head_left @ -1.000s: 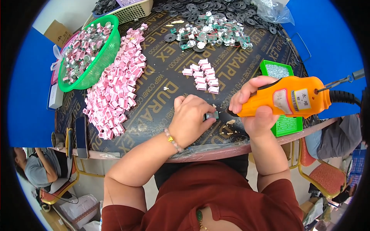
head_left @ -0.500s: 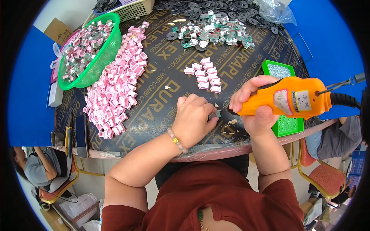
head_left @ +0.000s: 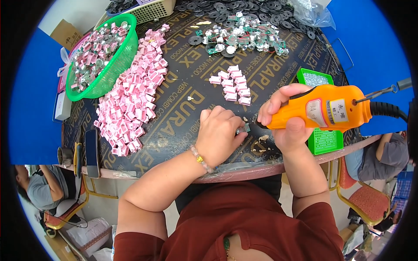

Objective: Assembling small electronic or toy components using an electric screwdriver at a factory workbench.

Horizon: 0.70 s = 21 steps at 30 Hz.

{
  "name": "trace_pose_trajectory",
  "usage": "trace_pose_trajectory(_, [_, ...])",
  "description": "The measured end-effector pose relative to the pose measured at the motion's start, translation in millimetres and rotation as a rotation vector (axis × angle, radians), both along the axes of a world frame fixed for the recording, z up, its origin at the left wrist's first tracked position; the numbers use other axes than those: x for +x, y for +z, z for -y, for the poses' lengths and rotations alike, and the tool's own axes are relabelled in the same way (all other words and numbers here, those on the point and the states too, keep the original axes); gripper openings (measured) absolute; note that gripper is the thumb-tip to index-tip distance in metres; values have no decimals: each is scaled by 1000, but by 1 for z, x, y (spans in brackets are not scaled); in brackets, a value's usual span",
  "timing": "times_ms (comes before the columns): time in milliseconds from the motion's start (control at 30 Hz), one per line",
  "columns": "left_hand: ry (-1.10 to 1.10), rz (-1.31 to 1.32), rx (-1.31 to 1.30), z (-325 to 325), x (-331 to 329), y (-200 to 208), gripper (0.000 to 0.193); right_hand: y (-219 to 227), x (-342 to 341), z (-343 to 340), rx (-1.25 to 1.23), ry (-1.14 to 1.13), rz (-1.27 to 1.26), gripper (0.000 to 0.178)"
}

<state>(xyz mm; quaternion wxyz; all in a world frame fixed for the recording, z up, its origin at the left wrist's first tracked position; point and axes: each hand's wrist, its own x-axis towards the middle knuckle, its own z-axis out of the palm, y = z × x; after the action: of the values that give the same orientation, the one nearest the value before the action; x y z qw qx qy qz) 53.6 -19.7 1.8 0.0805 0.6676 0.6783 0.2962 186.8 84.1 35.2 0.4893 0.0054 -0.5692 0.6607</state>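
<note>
My left hand [head_left: 217, 132] rests low over the black table, its thumb and fingers pinching a small part with a green circuit board [head_left: 247, 128]; most of that part is hidden under the fingers. In my right hand [head_left: 291, 135] an orange electric screwdriver [head_left: 322, 108] lies almost level, its black nose pointing left toward the small part. The bit cannot be made out. Just beyond both hands, several pink plastic housings [head_left: 235, 86] stand grouped in short rows. A green tray [head_left: 300, 77] holding small silver screws [head_left: 317, 79] is partly behind the screwdriver.
A long heap of pink housings [head_left: 126, 104] lies at left beside a green basket [head_left: 133, 48] of mixed parts. Circuit boards with clear pieces [head_left: 244, 37] and black discs [head_left: 217, 11] cover the far side. The screwdriver's cord [head_left: 387, 109] runs off right. A phone [head_left: 92, 150] stands at left.
The screwdriver and my right hand have shifted very slightly to the left. My left hand keeps its pinch in the same place.
</note>
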Motion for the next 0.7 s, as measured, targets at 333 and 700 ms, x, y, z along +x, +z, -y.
trace_pose_trajectory(333, [8,66,11,1,-2,-3,19,7,-6,7,-16,-72,167,57])
trace_pose_trajectory(700, [21,22,44,-3,-2,-7,16,-1,-16,-2,56,0,168,41])
